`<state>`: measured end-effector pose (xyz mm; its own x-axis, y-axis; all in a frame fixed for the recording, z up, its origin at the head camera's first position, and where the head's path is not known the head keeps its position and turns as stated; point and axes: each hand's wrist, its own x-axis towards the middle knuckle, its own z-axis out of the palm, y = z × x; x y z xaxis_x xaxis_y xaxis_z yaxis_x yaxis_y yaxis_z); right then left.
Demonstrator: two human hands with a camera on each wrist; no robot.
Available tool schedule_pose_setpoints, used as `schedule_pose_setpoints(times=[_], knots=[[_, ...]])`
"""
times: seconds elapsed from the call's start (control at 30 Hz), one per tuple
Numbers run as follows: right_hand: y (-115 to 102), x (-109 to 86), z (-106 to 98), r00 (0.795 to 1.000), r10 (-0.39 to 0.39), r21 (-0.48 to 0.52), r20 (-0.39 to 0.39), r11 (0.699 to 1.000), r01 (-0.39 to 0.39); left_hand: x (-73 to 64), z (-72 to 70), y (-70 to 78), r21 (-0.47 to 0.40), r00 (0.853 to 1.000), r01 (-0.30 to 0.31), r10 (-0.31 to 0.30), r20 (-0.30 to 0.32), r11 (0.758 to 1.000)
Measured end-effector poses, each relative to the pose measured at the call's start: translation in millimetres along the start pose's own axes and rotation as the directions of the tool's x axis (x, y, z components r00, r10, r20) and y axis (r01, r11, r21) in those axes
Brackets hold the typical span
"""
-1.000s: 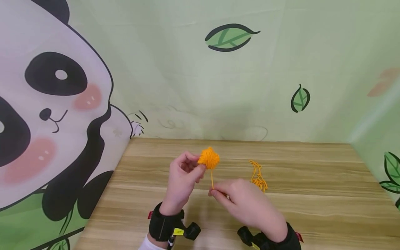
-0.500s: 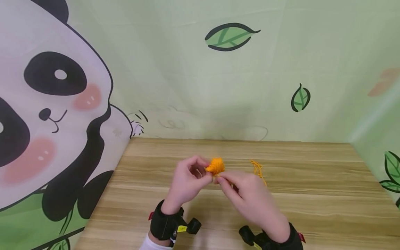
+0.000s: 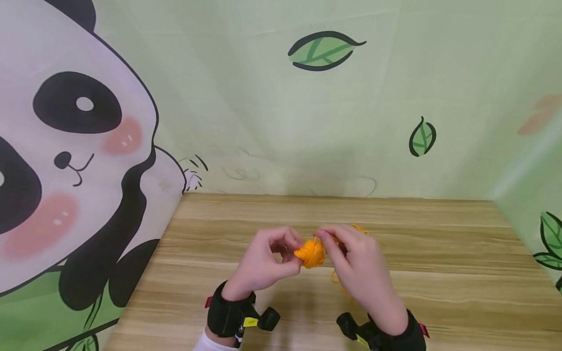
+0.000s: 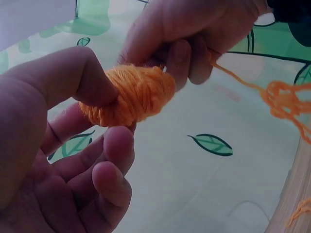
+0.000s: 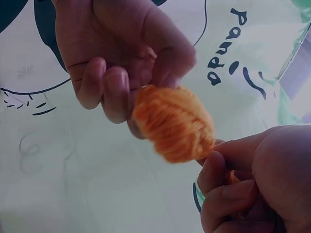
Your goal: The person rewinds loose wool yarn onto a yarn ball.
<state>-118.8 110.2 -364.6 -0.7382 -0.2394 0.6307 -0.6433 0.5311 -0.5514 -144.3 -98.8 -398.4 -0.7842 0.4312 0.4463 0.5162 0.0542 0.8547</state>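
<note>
Widest of all, the pale green backdrop (image 3: 263,107) is spread behind everything, with a panda (image 3: 88,161) printed large on its left; below it the wooden table (image 3: 197,234) is laid out, and above its boards both hands are raised. Here the left hand (image 3: 268,256) is seen with the orange ball (image 3: 311,253) grasped at one end between thumb and finger; at the ball's far side the right hand (image 3: 357,263) is brought in close, a strand (image 4: 235,76) pinched between its thumb and forefinger. Around each wrist a black strap (image 3: 226,312) is worn; the ball itself is held up between the hands, clear of the boards, its windings packed tight; smaller bits of loose yarn (image 4: 282,99) are trailed from the right hand, partly hidden by it in the head view. By the look of it, the winding step is in hand, the strand being laid round the ball; for the next turn, the strand would need to be kept taut and passed round, with the ball held steady and the loose yarn let run without snagging.
</note>
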Motion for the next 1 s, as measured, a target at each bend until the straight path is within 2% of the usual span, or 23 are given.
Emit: schedule_pose_setpoints(times=[0.13, 0.23, 0.33, 0.4, 0.5, 0.57, 0.67, 0.77, 0.87, 1.0], knots=[[3.3, 0.8, 1.6, 1.000, 0.016, -0.010, 0.022, 1.000, -0.015, -1.3, -1.1, 3.0, -0.069, 1.000, -0.009, 0.010, 0.022, 0.998], [6.1, 1.0, 3.7, 0.998, 0.040, -0.029, 0.054, 0.999, -0.039, -2.2, -1.9, 4.7, -0.120, 1.000, -0.019, 0.021, 0.014, 0.993], [7.7, 0.9, 5.0, 0.986, 0.094, -0.068, 0.139, 0.994, -0.085, -2.6, -2.7, 5.5, -0.164, 0.999, -0.036, 0.035, -0.010, 0.986], [7.4, 0.2, 5.3, 0.959, 0.140, -0.100, 0.245, 0.988, -0.118, -2.9, -3.2, 5.2, -0.202, 0.999, -0.040, 0.034, -0.033, 0.979], [5.6, -1.2, 6.8, 0.898, 0.169, -0.129, 0.407, 0.983, -0.127, -3.0, -3.4, 4.0, -0.258, 0.997, -0.029, 0.008, -0.083, 0.966], [3.9, -2.5, 9.3, 0.858, 0.147, -0.120, 0.492, 0.988, -0.100, -2.8, -3.4, 3.0, -0.289, 0.993, -0.015, -0.021, -0.119, 0.957], [2.0, -3.9, 13.8, 0.835, 0.071, -0.090, 0.546, 0.996, -0.026, -2.3, -3.3, 2.4, -0.297, 0.984, 0.003, -0.057, -0.172, 0.955], [-0.2, -4.8, 15.9, 0.833, 0.009, -0.075, 0.553, 0.996, 0.039, -1.6, -2.7, 1.9, -0.291, 0.974, 0.013, -0.079, -0.214, 0.957], [-2.1, -5.2, 16.0, 0.849, -0.021, -0.070, 0.527, 0.995, 0.068, 0.0, -0.7, 0.3, -0.279, 0.962, 0.019, -0.094, -0.256, 0.960], [-4.5, -5.3, 14.5, 0.873, -0.058, -0.054, 0.484, 0.994, 0.096, 2.4, 2.1, -0.2, -0.221, 0.944, 0.034, -0.104, -0.314, 0.975]])
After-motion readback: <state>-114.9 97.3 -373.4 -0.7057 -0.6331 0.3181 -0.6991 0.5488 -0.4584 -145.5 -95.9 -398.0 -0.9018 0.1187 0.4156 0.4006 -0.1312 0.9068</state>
